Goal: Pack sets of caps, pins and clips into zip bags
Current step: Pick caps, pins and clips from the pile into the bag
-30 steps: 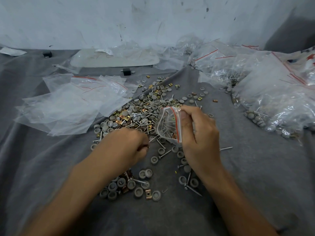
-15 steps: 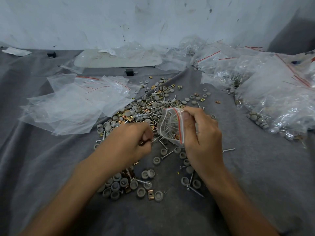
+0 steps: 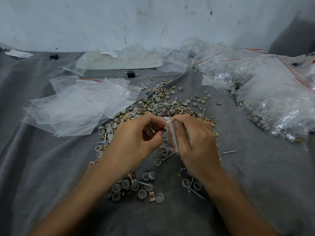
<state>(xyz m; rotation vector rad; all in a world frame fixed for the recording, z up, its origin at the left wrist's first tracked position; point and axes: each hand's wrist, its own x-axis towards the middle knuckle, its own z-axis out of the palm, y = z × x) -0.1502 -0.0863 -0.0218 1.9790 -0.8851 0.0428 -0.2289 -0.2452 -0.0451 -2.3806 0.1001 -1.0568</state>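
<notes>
Right hand [image 3: 196, 142] grips a small clear zip bag [image 3: 167, 138] by its red-striped edge, thumb lying along the strip and fingers curled behind the plastic. Left hand [image 3: 136, 138] is curled too, its fingertips up against the bag's mouth; whether they pinch the plastic or some small piece I cannot tell from where I stand. The bag hangs between the two hands, just above the middle of the heap, with thin metal pins showing dimly through it. Under and beyond the hands lies the heap [image 3: 160, 104] of grey round caps, brass-coloured square clips and pins, spilling toward the person in a looser scatter. One pin [image 3: 229, 152] lies alone just right of the right wrist. Off to the left sits a pile of flat empty bags [image 3: 76, 106]; to the right, a mound of filled bags [image 3: 281, 103]. Everything rests on a rumpled grey cloth [image 3: 42, 167], with a scuffed white wall [image 3: 153, 19] behind.
</notes>
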